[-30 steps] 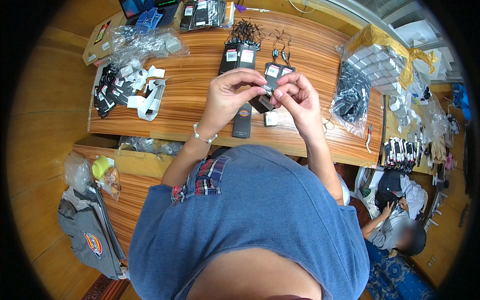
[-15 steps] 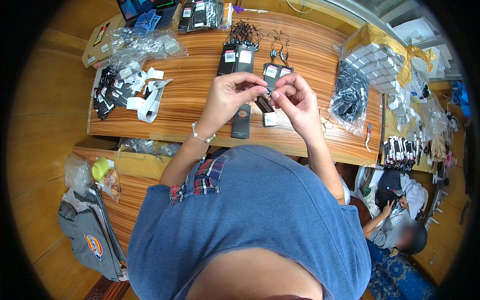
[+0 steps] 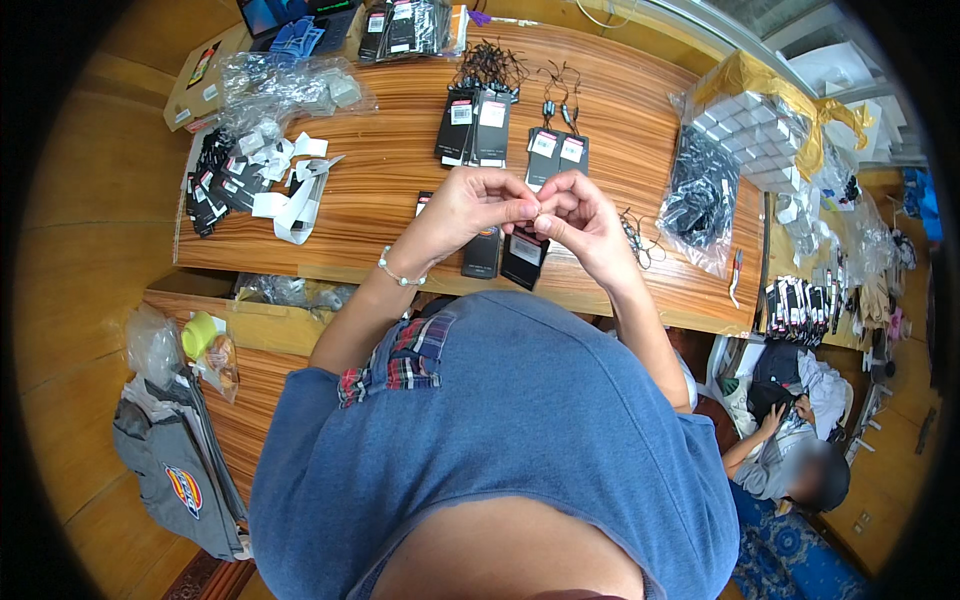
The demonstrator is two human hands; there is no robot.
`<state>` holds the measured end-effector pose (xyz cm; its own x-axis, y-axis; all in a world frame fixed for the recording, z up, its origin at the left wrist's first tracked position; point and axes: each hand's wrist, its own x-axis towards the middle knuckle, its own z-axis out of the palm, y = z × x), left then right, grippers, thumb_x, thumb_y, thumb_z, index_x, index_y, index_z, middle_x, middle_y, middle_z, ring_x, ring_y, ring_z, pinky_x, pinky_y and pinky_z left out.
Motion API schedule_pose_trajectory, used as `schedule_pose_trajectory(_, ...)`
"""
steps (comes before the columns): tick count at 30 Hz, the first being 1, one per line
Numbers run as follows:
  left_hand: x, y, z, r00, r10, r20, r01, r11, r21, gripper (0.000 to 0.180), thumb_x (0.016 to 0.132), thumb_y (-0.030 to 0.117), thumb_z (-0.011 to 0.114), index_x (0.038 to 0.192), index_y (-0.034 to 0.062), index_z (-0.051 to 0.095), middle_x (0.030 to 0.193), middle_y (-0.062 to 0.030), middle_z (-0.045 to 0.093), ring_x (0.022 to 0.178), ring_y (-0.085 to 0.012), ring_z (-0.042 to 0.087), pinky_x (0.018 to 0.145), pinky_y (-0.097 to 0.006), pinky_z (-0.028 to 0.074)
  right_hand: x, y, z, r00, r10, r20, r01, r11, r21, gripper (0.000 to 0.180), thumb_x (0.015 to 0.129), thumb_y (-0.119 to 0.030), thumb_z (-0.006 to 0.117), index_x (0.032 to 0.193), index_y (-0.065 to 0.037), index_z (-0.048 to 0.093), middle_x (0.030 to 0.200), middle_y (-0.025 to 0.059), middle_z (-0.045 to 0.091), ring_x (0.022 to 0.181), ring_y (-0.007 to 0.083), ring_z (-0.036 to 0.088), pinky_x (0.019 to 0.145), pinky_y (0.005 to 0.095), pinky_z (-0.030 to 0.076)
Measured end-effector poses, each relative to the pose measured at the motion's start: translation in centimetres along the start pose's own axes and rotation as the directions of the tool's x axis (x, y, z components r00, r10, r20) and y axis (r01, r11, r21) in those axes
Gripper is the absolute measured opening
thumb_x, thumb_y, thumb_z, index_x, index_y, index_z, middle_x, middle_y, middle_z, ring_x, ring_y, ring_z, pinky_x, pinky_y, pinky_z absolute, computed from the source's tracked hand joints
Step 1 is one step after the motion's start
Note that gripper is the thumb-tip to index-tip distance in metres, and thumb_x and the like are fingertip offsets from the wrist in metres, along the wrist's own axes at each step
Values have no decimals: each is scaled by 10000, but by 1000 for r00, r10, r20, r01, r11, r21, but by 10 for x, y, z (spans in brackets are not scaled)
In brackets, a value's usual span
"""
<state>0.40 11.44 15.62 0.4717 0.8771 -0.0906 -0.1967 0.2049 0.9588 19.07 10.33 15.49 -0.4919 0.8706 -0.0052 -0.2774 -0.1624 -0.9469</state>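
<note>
My left hand [image 3: 482,207] and my right hand [image 3: 582,218] meet over the table, thumb and forefinger pinched on each. A black hang tag [image 3: 524,262] with a pale label hangs just below the fingertips. Its thin string, mostly hidden, seems to be between them. Another black hang tag [image 3: 480,258] lies on the table beneath my left hand. Beyond my hands are a thick stack of black tags [image 3: 472,130] with bunched black strings, and a smaller stack of tags [image 3: 556,152] with its strings stretched away from me.
Loose black tags [image 3: 210,190] and white paper strips [image 3: 300,205] lie at the left. To the right are a plastic bag of black strings [image 3: 698,195], a box of small white packs [image 3: 750,120] and red-handled snippers [image 3: 737,275]. Another person [image 3: 800,455] sits at lower right.
The hang tag has turned from a narrow, edge-on slant to showing its broad face. My pinched fingers have moved slightly toward me. Black strings right of my hand are now more exposed.
</note>
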Motion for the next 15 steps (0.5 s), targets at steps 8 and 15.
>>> schedule_pose_trajectory(8, 27, -31, 9, 917, 399, -28, -371, 875, 310, 387, 883, 250, 553, 1211, 62, 473, 1112, -75, 515, 956, -146, 516, 841, -292, 428, 1, 19, -19, 993, 95, -69, -90, 993, 71, 112, 897, -112, 526, 918, -10, 566, 837, 46, 610, 704, 78, 557, 623, 196, 456)
schedule_pose_trajectory(15, 33, -57, 30, 989, 146, -3, -141, 957, 254, 416, 873, 28, 521, 1264, 33, 378, 1042, -59, 534, 936, -109, 516, 835, -253, 415, 9, 27, -44, 938, 23, -346, 143, 884, 445, 125, 913, -139, 493, 935, -25, 540, 813, 27, 559, 748, 98, 527, 690, 222, 425)
